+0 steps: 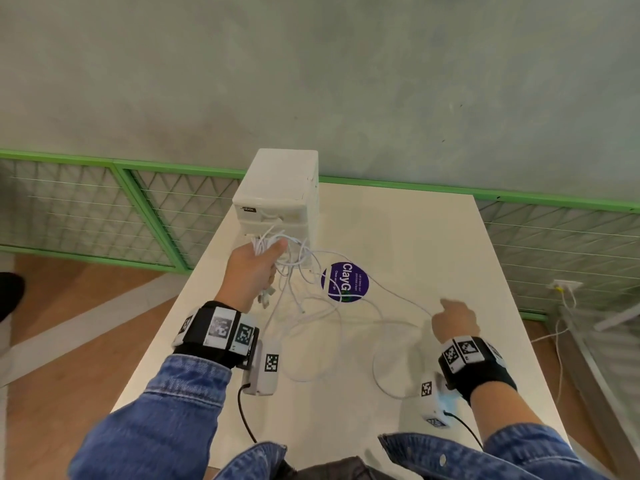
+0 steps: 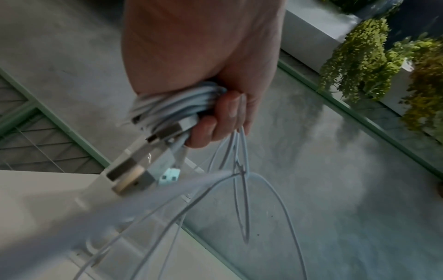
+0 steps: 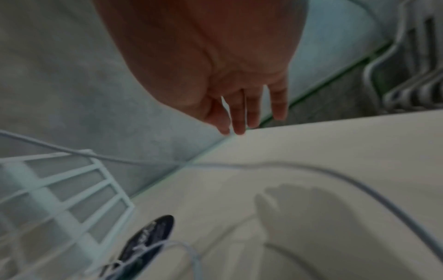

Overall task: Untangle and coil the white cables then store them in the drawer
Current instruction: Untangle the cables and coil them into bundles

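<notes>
Head view: nearest the camera, blue denim sleeves (image 1: 166,410) and black wrist straps carrying square printed markers are seen over a white worktop (image 1: 433,244). The right hand (image 1: 455,320) is held just above the worktop, to the right of the round purple sticker (image 1: 344,282); its grip is slack, the fingers (image 3: 239,117) hanging nearly straight with nothing held, as the right wrist view confirms. White cables (image 1: 311,327) lie in loose loops on the worktop between the hands and across the sticker, on which "ClayG" can be read; the smaller print is too small to read. The left hand (image 1: 254,271), just left of the sticker, is closed round a bundle of the cables; in the left wrist view the coiled strands (image 2: 175,102) and several USB plugs (image 2: 134,176) are seen clamped in the curled fingers, with loose ends hanging below. Just behind the sticker stands a white drawer unit (image 1: 280,195); a small dark label on its top drawer cannot be read, and the drawers' contents are not visible. Beyond it are a green-framed mesh fence (image 1: 104,209) and a grey wall (image 1: 311,64); wooden floor is seen at left.
</notes>
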